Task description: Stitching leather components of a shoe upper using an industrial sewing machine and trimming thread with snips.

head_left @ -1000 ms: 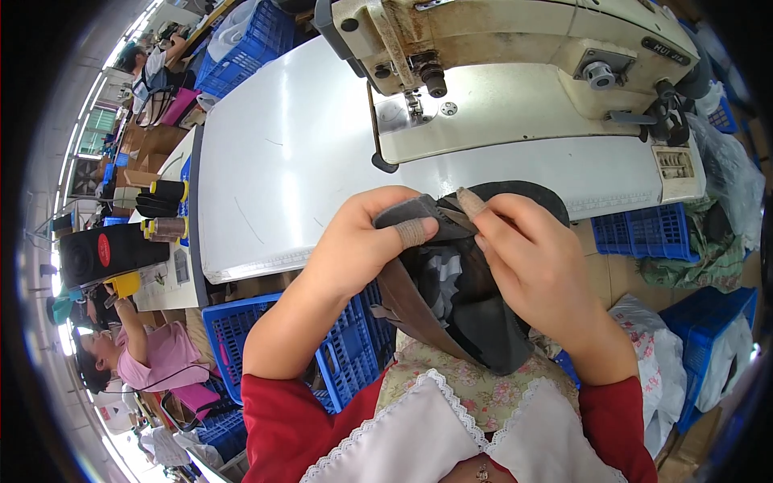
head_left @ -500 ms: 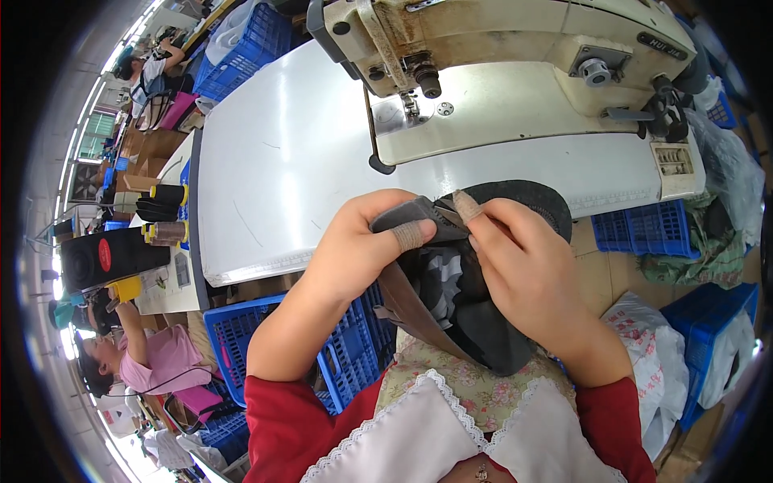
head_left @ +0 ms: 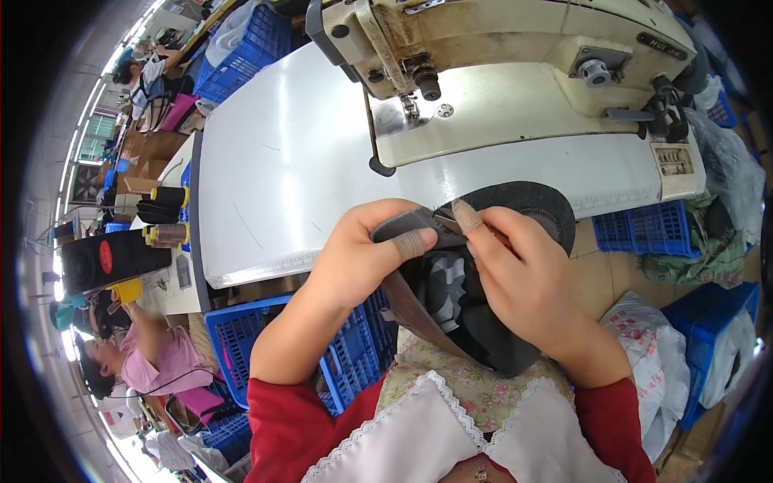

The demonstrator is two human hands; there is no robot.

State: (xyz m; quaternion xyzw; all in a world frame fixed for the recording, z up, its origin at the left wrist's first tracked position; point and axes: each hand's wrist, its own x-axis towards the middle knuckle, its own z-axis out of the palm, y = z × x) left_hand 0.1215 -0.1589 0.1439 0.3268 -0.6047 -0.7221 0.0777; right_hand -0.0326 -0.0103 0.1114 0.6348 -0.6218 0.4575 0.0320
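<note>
Both my hands are together over a dark grey cap (head_left: 493,342) with a brownish outer band, its inside turned up towards me. A stitched brim curves out behind my right hand. My left hand (head_left: 358,249) pinches the cap's far-left edge; tan tape wraps its thumb. My right hand (head_left: 527,278) is closed round a small metal tool (head_left: 448,219), mostly hidden by the fingers, with a bit of orange-red showing between them. Its tip meets the cap edge beside my left thumb. A crumpled grey-white piece (head_left: 445,294) shows inside the cap.
Ahead is a sewing machine (head_left: 499,48) on a white table (head_left: 282,185). Blue crates (head_left: 241,338) stand below at left and right, with a white plastic bag (head_left: 644,354) at right. Thread spools (head_left: 165,205) and a co-worker in pink (head_left: 165,358) are at left.
My hands and the cap have shifted very slightly downward; my right hand has turned a little, so the orange-red bit between its fingers now shows. At left, the co-worker's arm has moved.
</note>
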